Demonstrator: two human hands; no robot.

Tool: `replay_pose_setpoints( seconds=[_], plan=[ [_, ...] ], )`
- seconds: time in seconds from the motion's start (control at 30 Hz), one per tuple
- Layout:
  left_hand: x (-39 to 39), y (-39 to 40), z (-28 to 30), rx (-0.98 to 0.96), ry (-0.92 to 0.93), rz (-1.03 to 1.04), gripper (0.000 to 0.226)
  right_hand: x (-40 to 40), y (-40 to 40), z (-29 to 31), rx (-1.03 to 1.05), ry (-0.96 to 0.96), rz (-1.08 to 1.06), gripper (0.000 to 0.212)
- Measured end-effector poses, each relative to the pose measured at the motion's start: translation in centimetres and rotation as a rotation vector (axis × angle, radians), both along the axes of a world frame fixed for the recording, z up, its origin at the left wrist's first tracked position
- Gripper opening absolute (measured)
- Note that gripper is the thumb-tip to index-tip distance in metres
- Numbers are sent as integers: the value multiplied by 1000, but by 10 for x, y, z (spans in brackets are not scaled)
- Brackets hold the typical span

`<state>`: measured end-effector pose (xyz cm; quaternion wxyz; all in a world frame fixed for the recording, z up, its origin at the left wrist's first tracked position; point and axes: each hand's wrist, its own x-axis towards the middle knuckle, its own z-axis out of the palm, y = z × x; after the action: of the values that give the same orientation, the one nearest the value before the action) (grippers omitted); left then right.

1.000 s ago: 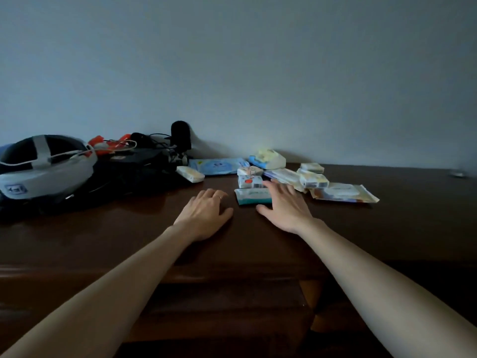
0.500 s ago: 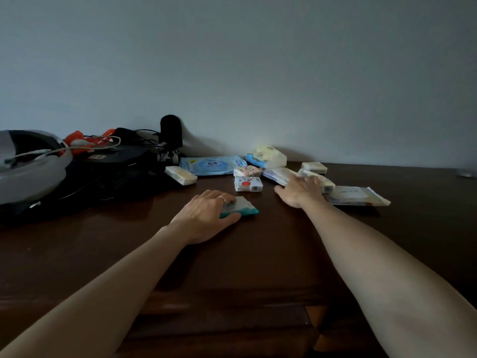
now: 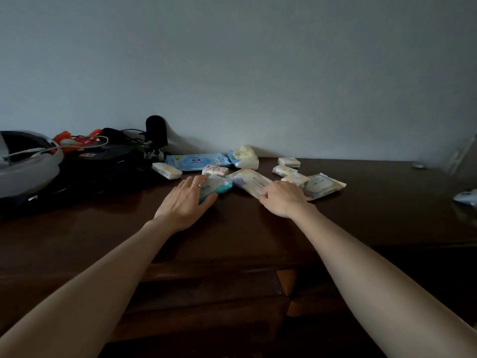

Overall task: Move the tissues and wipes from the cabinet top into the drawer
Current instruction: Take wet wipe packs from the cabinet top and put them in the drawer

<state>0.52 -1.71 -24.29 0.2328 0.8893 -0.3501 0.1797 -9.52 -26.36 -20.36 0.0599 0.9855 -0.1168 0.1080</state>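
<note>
Head view: dark wooden tabletop [image 3: 258, 228] against a grey wall [image 3: 258, 60], both bare forearms reaching forward. Left hand [image 3: 184, 202] lies palm down on a teal-edged wipes pack [image 3: 218, 187], fingers extended over it and thumb curled against its near edge, so it grips the pack; ring visible on one finger. Right hand [image 3: 282, 200] has fingers curled, pinching the near end of a pale flat wipes packet [image 3: 251, 180] that runs toward 11 o'clock from the hand.

Other packs sit on the tabletop near the wall. Blue wipes pack [image 3: 197, 161] lies flat at 12 o'clock of the left hand. Small white tissue pack [image 3: 166, 170] lies at 11 o'clock of the left hand. Small patterned tissue pack [image 3: 215, 170] sits just beyond the left fingertips. Yellow-blue crumpled pack [image 3: 244, 156] sits close to the wall. Three small tissue packs [image 3: 289, 162] are scattered at 12 to 1 o'clock of the right hand. Flat white pouch [image 3: 324, 186] lies at 2 o'clock, just beside the right hand.

Pile of black gear and cables [image 3: 103, 161] with a grey headset [image 3: 28, 171] at far left. Drawer [image 3: 211, 301] front below the tabletop edge, dark, with a lighter wood patch at its right; cannot tell how far it is open.
</note>
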Motion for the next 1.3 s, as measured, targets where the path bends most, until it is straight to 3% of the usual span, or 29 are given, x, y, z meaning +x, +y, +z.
replay_pose_setpoints(
  seconds=[0.2, 0.27, 0.33, 0.4, 0.47, 0.53, 0.63, 0.73, 0.93, 1.0, 1.07, 1.2, 1.3],
  plan=[
    [-39, -23, 24, -212, -128, -147, 63, -64, 7, 1, 214, -58, 195, 55],
    [-51, -48, 38, -98, -113, -224, 65, -84, -3, -4, 410, -133, 206, 53],
    [-59, -68, 43, 148, 60, -286, 71, -101, -12, -13, 563, -258, 146, 45],
    [-65, -77, 34, 401, 253, -313, 96, -113, -20, -21, 529, -351, 55, 36],
    [-70, -76, 21, 494, 247, -296, 123, -119, -27, -22, 489, -377, -36, 27],
    [-76, -73, 16, 467, 198, -276, 124, -121, -30, -21, 546, -339, -82, 29],
    [-92, -64, 16, 421, 65, -276, 102, -121, -15, -20, 770, -201, -54, 58],
    [-125, -42, 12, 304, -44, -270, 91, -130, 14, -24, 736, -175, -14, 82],
    [-205, 26, -33, -54, -456, -326, 78, -201, 89, -60, 1310, -703, 204, 91],
    [-228, 46, -58, -94, -471, -385, 76, -226, 108, -85, 1489, -639, 159, 86],
    [-245, 68, -89, 0, -397, -430, 82, -245, 122, -123, 1578, -466, 94, 64],
    [-256, 114, -166, 351, -57, -311, 94, -256, 139, -222, 1485, -161, -163, 27],
    [-247, 148, -232, 428, 243, -177, 66, -243, 145, -300, 1353, -20, -386, 26]
  ],
)
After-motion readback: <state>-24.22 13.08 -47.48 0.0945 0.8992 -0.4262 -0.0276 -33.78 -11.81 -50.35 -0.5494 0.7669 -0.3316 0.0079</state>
